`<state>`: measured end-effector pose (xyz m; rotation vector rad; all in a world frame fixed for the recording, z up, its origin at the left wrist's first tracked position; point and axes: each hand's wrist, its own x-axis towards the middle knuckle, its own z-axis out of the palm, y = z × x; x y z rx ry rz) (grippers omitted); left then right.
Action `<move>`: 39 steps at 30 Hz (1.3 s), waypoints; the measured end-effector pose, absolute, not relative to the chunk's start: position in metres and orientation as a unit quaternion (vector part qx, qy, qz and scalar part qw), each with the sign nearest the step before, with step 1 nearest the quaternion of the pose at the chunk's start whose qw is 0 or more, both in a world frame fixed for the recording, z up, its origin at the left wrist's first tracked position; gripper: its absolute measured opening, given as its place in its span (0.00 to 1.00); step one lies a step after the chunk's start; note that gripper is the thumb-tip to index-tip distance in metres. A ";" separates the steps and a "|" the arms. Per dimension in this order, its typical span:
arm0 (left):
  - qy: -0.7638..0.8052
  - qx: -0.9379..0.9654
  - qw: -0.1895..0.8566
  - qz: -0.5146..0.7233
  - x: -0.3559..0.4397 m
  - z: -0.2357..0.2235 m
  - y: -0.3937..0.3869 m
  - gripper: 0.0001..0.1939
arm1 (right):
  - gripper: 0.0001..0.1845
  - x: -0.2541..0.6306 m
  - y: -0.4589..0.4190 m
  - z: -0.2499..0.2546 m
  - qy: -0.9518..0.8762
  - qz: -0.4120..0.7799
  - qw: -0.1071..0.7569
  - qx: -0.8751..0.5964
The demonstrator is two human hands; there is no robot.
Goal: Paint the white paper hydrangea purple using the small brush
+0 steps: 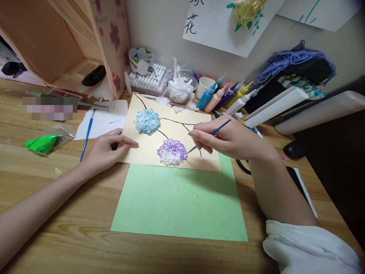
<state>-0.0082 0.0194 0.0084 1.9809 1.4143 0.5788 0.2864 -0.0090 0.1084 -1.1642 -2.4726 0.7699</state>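
Holding brush (221, 126): right hand (218, 137) by purple flower (172, 150); green sheet (179, 205) overruns card (174, 131) edge.

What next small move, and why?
Probably dab the thin blue paintbrush on the lower part of the round purple-and-white ruffled flower: that part looks mostly white, and the right hand holds the paintbrush tip by the flower.
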 end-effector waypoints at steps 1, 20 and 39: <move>0.538 0.751 0.314 0.218 -0.008 0.008 0.019 0.13 | 0.25 0.286 -0.009 0.108 -0.861 0.269 0.153 -0.403; 0.529 0.759 0.310 0.219 -0.010 0.007 0.020 0.14 | 0.24 0.277 -0.010 0.099 -0.868 0.313 0.149 -0.355; 0.535 0.765 0.291 0.210 -0.008 0.009 0.019 0.15 | 0.25 0.281 -0.009 0.102 -0.872 0.301 0.130 -0.363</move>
